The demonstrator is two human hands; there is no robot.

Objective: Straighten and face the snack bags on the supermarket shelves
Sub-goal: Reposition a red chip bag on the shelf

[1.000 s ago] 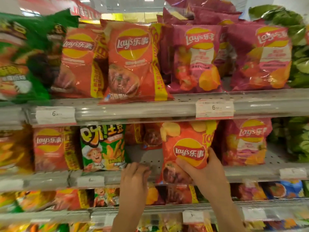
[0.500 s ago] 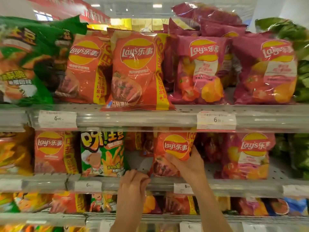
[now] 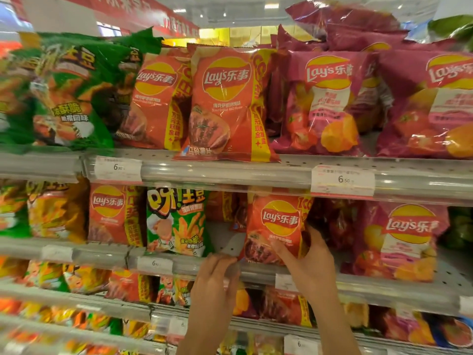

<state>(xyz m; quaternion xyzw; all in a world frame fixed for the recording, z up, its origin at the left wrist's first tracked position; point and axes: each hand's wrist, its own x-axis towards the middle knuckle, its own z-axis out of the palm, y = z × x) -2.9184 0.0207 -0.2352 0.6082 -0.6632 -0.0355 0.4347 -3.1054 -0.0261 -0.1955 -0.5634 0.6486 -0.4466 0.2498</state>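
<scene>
The right hand [image 3: 311, 262] held an orange bag [image 3: 277, 226] on the middle shelf [image 3: 384, 285], thumb across its lower front and fingers [image 3: 316, 235] curled round its right edge. The bag stood upright, logo facing out, its base at the shelf's front lip. The left hand [image 3: 217, 280] rested on that lip just left of the bag, fingers bent over the rail and holding nothing.

On the middle shelf, from the left: blurred yellow-orange bags [image 3: 55, 211], count unclear; one orange bag [image 3: 114, 213] facing front; one green fries bag [image 3: 176, 221] beside it; a bare gap of shelf; the held bag; then one pink bag [image 3: 404, 239] at the right. More orange and dark red bags lay further back behind the held one, too hidden to count.

On the top shelf [image 3: 281, 172] stood one large green bag [image 3: 69, 90] at the left, two orange bags in front, the left [image 3: 156, 98] set a little behind the right [image 3: 225, 103], and two pink bags in the front row [image 3: 325, 103] [image 3: 435, 106], with more pink ones stacked behind and above.

Two price tags hung on the top rail [image 3: 117, 169] [image 3: 343, 180], both reading a price starting with 6. The lower shelf [image 3: 115, 303] held mixed bags, blurred beyond counting.
</scene>
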